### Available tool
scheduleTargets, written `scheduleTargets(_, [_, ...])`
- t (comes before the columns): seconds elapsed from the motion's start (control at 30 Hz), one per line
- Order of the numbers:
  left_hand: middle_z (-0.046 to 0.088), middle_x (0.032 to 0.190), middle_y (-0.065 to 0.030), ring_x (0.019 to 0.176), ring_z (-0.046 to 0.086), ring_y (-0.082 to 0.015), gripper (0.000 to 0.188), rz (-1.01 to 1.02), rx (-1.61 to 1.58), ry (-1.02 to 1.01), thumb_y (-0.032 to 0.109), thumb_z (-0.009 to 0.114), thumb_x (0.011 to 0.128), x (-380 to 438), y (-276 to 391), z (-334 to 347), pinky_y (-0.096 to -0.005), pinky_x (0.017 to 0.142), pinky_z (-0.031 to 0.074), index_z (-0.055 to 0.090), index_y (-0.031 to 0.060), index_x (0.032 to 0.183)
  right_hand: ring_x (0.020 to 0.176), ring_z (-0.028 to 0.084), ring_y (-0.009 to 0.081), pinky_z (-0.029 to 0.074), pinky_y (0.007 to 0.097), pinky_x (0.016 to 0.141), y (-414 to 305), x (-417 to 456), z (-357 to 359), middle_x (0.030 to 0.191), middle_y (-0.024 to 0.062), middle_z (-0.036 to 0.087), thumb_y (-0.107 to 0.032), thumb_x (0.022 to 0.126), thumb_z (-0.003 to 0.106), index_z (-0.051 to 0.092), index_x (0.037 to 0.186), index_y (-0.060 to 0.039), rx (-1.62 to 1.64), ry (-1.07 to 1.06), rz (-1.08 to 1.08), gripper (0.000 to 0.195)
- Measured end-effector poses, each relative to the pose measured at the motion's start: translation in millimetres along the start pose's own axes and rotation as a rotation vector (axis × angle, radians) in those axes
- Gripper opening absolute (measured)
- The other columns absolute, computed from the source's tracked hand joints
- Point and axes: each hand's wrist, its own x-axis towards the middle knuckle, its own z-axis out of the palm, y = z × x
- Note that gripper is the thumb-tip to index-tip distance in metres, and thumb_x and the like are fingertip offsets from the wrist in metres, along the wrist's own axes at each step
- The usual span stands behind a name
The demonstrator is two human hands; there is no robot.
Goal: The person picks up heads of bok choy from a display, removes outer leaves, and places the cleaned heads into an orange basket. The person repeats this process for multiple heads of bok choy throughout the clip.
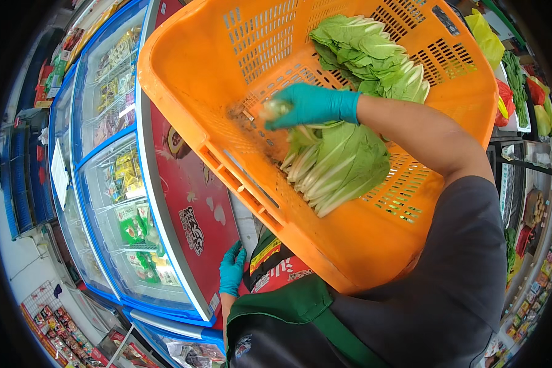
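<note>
My right hand (306,106), in a teal glove, reaches into a large orange plastic crate (391,257). Its fingers are closed around a pale green vegetable piece (276,109), blurred and partly covered by the glove. Just below the hand lies a pile of leafy greens (340,165) with white stems. A second bunch of leafy greens (372,57) rests against the crate's far side. My left hand (232,268), also gloved, is low beside the red freezer side (198,202), near a red printed package (283,276); nothing shows in its fingers.
Glass-topped chest freezers (115,170) with blue frames and packaged food run along the left. Dirt and plant scraps (246,117) lie in the crate's corner. On the right stand a yellow plastic bag (485,39), a red bag (504,103) and shelves of packaged goods (533,294).
</note>
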Motion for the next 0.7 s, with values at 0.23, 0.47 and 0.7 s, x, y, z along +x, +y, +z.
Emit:
scheduleTargets(0.23, [0.063, 0.118, -0.0126, 0.106, 0.06, -0.0182, 0.039, 0.009, 0.103, -0.02, 0.02, 0.063, 0.09, -2, 7, 2, -0.0326, 0.091, 0.047, 0.057, 0.0058, 0.126, 0.071, 0.063, 0.0113, 0.053, 0.0295, 0.066, -45, 1, -83, 0.083, 0.0059, 0.068, -0.023, 0.086, 0.065, 0.065, 0.1, 0.0, 0.389, 0.088, -0.185, 0.027])
scheduleTargets(0.47, [0.063, 0.117, -0.0121, 0.104, 0.06, -0.0184, 0.041, 0.0, 0.017, -0.039, 0.021, 0.064, 0.089, 11, -4, 6, -0.0324, 0.091, 0.046, 0.056, 0.0055, 0.126, 0.079, 0.064, 0.0286, 0.051, 0.0431, 0.068, -8, -10, -7, 0.086, 0.0159, 0.065, -0.028, 0.078, 0.066, 0.065, 0.094, -0.0066, -0.743, -0.358, 0.001, 0.027])
scheduleTargets(0.7, [0.064, 0.116, -0.0112, 0.103, 0.059, -0.0172, 0.041, -0.024, 0.076, -0.003, 0.021, 0.064, 0.089, -1, 18, 5, -0.0316, 0.089, 0.047, 0.056, 0.0053, 0.126, 0.077, 0.062, 0.0316, 0.05, 0.0492, 0.071, 67, 62, 83, 0.085, 0.0129, 0.065, -0.045, 0.084, 0.064, 0.066, 0.092, -0.0084, -0.76, -0.009, -0.082, 0.038])
